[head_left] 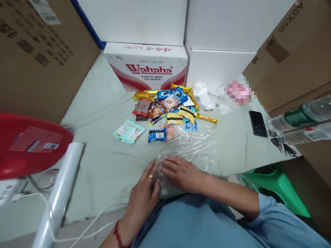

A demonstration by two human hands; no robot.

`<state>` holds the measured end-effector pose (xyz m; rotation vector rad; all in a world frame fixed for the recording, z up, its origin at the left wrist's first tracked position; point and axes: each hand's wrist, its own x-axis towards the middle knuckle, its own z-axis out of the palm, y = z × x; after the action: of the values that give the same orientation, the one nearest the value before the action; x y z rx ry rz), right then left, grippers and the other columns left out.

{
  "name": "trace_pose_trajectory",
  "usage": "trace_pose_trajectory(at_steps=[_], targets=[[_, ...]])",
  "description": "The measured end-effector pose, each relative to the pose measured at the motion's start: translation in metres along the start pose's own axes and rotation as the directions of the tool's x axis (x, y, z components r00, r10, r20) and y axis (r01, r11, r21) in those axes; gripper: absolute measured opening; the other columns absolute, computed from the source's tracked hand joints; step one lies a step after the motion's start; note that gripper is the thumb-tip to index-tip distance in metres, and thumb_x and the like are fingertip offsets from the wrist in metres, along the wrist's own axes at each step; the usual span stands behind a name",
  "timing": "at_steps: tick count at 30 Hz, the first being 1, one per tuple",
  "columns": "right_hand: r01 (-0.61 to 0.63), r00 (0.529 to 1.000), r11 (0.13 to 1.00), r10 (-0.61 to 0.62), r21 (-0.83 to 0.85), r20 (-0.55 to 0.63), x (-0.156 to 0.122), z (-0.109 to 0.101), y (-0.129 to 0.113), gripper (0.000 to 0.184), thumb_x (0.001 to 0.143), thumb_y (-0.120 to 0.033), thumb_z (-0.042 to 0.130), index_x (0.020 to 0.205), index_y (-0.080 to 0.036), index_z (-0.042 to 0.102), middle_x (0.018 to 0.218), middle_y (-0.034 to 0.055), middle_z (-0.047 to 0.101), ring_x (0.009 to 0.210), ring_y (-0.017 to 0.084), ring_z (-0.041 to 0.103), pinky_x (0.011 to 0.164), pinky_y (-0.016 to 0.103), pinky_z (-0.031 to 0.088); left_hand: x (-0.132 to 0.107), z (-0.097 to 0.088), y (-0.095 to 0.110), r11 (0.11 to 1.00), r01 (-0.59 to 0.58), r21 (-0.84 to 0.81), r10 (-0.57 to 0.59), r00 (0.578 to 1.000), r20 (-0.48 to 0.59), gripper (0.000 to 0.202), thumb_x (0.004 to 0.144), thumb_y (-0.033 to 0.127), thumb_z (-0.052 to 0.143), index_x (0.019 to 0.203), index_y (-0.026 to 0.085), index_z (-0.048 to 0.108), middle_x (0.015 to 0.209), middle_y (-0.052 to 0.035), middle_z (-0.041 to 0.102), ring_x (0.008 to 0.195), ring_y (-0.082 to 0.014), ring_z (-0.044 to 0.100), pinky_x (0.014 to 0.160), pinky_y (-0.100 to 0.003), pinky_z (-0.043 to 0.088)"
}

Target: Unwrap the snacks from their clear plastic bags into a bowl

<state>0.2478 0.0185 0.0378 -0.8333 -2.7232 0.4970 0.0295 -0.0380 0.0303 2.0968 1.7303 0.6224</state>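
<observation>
A clear plastic bag [199, 148] lies spread on the cloth-covered table near its front edge. My right hand [183, 174] rests flat on the bag's near left part, fingers stretched out to the left. At the bag's left edge is my left hand [144, 189], its fingers extended forward and the thumb apart; whether it touches the film cannot be made out. Just beyond the bag lies a pile of wrapped snacks [156, 111]. Closest to my hands are a blue snack packet [157, 135], a pinkish snack packet [171, 132] and a mint-green pouch [129, 131].
A Wahaha carton [155, 70] backs the snacks, with cardboard boxes [38, 44] at the sides. Crumpled clear plastic [207, 100], a phone [258, 123], keys [283, 146] and bottles [300, 117] lie right. A film roll [60, 189] and white cable [85, 232] are left.
</observation>
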Motion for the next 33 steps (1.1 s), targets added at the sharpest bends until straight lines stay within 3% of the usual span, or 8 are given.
trace_pose_trajectory(at_steps=[5, 8, 11, 15, 19, 24, 28, 33], targets=[[0.153, 0.984, 0.985, -0.159, 0.078, 0.075, 0.004, 0.033, 0.0, 0.042, 0.107, -0.035, 0.048, 0.144, -0.016, 0.058, 0.154, 0.0094, 0.056, 0.149, 0.022, 0.041, 0.127, 0.041, 0.028, 0.019, -0.015, 0.033, 0.997, 0.008, -0.071, -0.022, 0.978, -0.207, 0.028, 0.097, 0.025, 0.052, 0.118, 0.023, 0.069, 0.116, -0.0098, 0.07, 0.097, -0.0207, 0.073, 0.081, -0.032, 0.06], [0.175, 0.977, 0.979, -0.185, 0.103, 0.101, -0.004, 0.036, -0.002, 0.032, 0.106, -0.036, 0.05, 0.119, -0.019, 0.073, 0.126, 0.0082, 0.075, 0.128, 0.022, 0.062, 0.119, 0.038, 0.041, 0.043, 0.007, 0.04, 0.979, -0.162, -0.122, 0.143, 0.978, -0.154, 0.028, 0.099, 0.022, 0.048, 0.115, 0.022, 0.07, 0.117, -0.01, 0.073, 0.108, -0.0221, 0.07, 0.095, -0.037, 0.057], [0.176, 0.982, 0.98, -0.182, 0.095, 0.059, -0.023, 0.028, -0.006, 0.027, 0.103, -0.03, 0.052, 0.109, -0.019, 0.076, 0.109, 0.0075, 0.079, 0.114, 0.022, 0.068, 0.102, 0.034, 0.055, 0.061, 0.033, 0.03, 0.985, -0.168, -0.032, 0.166, 0.983, -0.074, 0.035, 0.101, 0.027, 0.044, 0.126, 0.018, 0.068, 0.137, -0.0155, 0.068, 0.127, -0.0295, 0.063, 0.106, -0.049, 0.05], [-0.105, 0.968, 0.994, 0.111, 0.036, -0.223, -0.067, 0.002, 0.001, 0.041, 0.1, -0.019, 0.05, 0.139, -0.02, 0.064, 0.136, 0.0117, 0.07, 0.136, 0.025, 0.057, 0.114, 0.045, 0.05, 0.061, 0.047, 0.012, 0.966, -0.233, 0.111, 0.233, 0.972, 0.02, 0.045, 0.103, 0.029, 0.043, 0.143, 0.017, 0.059, 0.15, -0.0158, 0.059, 0.141, -0.0306, 0.053, 0.118, -0.053, 0.037], [-0.539, 0.813, 0.84, 0.503, -0.056, -0.293, -0.123, -0.011, 0.019, 0.056, 0.103, -0.032, 0.051, 0.158, -0.026, 0.044, 0.159, 0.0147, 0.049, 0.145, 0.033, 0.05, 0.114, 0.06, 0.049, 0.052, 0.043, 0.007, 0.933, -0.27, 0.236, 0.268, 0.962, 0.041, 0.051, 0.102, 0.031, 0.045, 0.153, 0.023, 0.05, 0.16, -0.013, 0.047, 0.15, -0.0308, 0.043, 0.125, -0.059, 0.02], [-0.635, 0.748, 0.769, 0.588, -0.072, -0.307, -0.17, -0.028, 0.039, 0.047, 0.104, -0.033, 0.05, 0.151, -0.028, 0.053, 0.147, 0.0117, 0.061, 0.133, 0.031, 0.059, 0.108, 0.054, 0.054, 0.05, 0.036, 0.001, 0.932, -0.237, 0.274, 0.229, 0.972, 0.061, 0.057, 0.102, 0.04, 0.046, 0.157, 0.025, 0.043, 0.163, -0.0138, 0.041, 0.148, -0.0312, 0.045, 0.126, -0.064, 0.009], [-0.638, 0.7, 0.769, 0.549, -0.053, -0.457, -0.146, -0.071, 0.068, 0.03, 0.104, -0.031, 0.05, 0.126, -0.022, 0.068, 0.115, 0.0121, 0.074, 0.107, 0.03, 0.067, 0.094, 0.049, 0.055, 0.05, 0.034, -0.004, 0.924, -0.267, 0.272, 0.252, 0.964, 0.09, 0.061, 0.101, 0.044, 0.049, 0.158, 0.024, 0.042, 0.164, -0.0153, 0.039, 0.149, -0.0323, 0.043, 0.126, -0.065, 0.005], [-0.509, 0.839, 0.849, 0.451, -0.143, -0.304, -0.032, -0.115, 0.121, 0.027, 0.104, -0.03, 0.047, 0.105, -0.021, 0.073, 0.099, 0.0105, 0.074, 0.096, 0.027, 0.063, 0.085, 0.04, 0.05, 0.048, 0.033, -0.003, 0.922, -0.273, 0.275, 0.259, 0.962, 0.087, 0.064, 0.1, 0.045, 0.05, 0.159, 0.023, 0.039, 0.165, -0.0158, 0.038, 0.151, -0.0324, 0.041, 0.126, -0.065, 0.003]])
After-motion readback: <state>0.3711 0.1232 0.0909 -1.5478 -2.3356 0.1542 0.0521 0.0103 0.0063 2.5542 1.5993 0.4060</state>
